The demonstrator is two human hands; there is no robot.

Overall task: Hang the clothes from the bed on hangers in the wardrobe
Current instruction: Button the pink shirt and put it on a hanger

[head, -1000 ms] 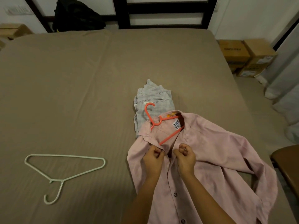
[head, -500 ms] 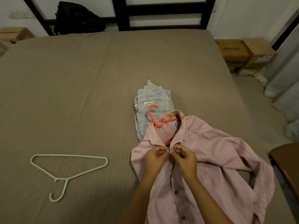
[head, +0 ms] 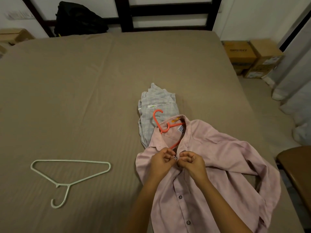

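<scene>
The bed point(head: 84, 91), under a taupe sheet, carries a pink button-front cotton shirt point(head: 222, 153) lying face up near its right side, with an orange plastic hanger point(head: 164, 131) inside the collar. Just below that collar the left hand point(head: 159, 163) and right hand point(head: 191, 161) meet, each pinching the shirt's front edge at the top button. A pale plastic hanger point(head: 70, 160) lies well apart, to the left.

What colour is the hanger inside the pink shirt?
Coral orange hanger, seen in the head view.

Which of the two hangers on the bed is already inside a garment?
The orange hanger, slipped into the collar of the pink shirt with its hook sticking out. The pale hanger lies bare on the sheet to the left, touching no clothing.
</scene>
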